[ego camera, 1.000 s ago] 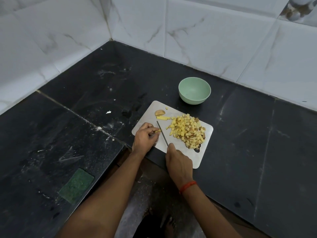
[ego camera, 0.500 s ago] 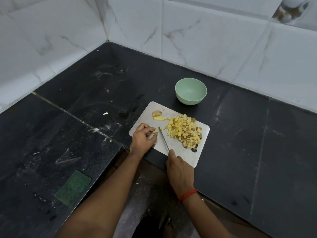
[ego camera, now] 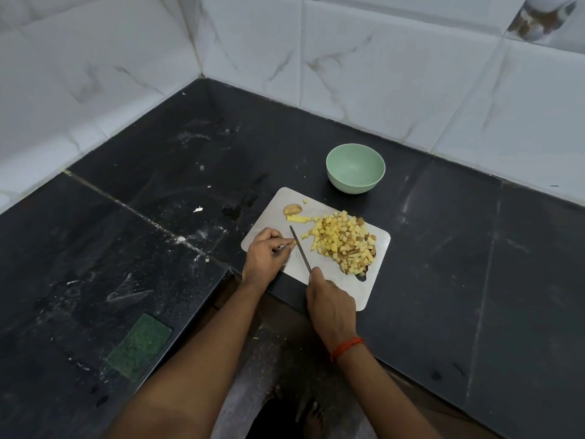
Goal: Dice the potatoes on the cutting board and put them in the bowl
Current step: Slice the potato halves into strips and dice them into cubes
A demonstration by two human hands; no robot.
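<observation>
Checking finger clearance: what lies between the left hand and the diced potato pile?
The knife blade, gripped by the right hand, crosses bare cutting board there, per the head view.

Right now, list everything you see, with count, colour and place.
cutting board: one, white, near edge of the counter
bowl: one, pale green, counter beyond the board
diced potato pile: one, yellow, board's right half
potato strip: one, yellow, board's far left
potato end: one, brownish, beside the strip
knife: one, steel, blade over the board
scrub pad: one, green, counter's near left
left hand: one, pinching a small potato piece beside the blade
right hand: one, gripping the knife
</observation>
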